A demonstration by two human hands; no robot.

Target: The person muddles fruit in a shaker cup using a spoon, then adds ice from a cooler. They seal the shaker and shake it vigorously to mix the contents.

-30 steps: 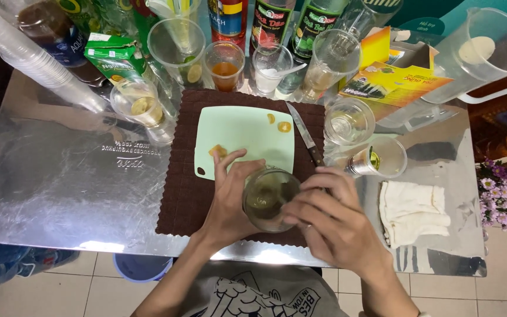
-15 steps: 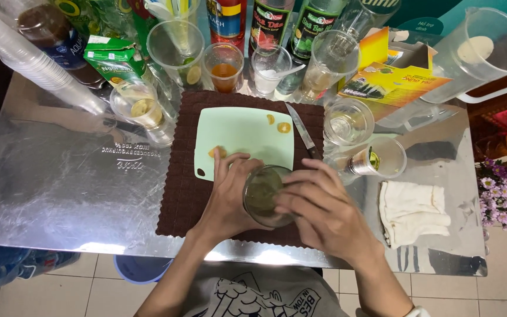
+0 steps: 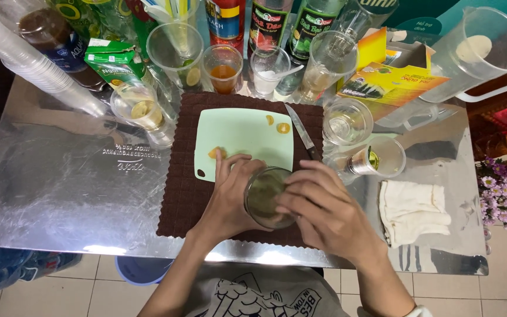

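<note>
both hands (image 3: 230, 196) (image 3: 324, 214) clasp glass jar (image 3: 267, 198) over brown mat (image 3: 183, 194).

- Open run of bare metal worktop (image 3: 60, 188) left of the brown mat (image 3: 186, 199); nothing in the way there.
- Back edge walled off by bottles (image 3: 265, 29), a green carton (image 3: 115, 61) and plastic cups (image 3: 174, 47), standing close together.
- Stack of clear cups (image 3: 30, 61) lying slantwise across the far left corner.
- Knife (image 3: 301, 132) along the right edge of the green cutting board (image 3: 244, 141), blade just beside the right hand (image 3: 324, 211).
- Two cups (image 3: 347, 120) (image 3: 382, 157) right of the mat, near each other; narrow gap between them.
- Folded white cloth (image 3: 412, 211) on the right; bare strip of worktop in front of it.
- Large clear jug (image 3: 476, 53) blocking the far right corner.
</note>
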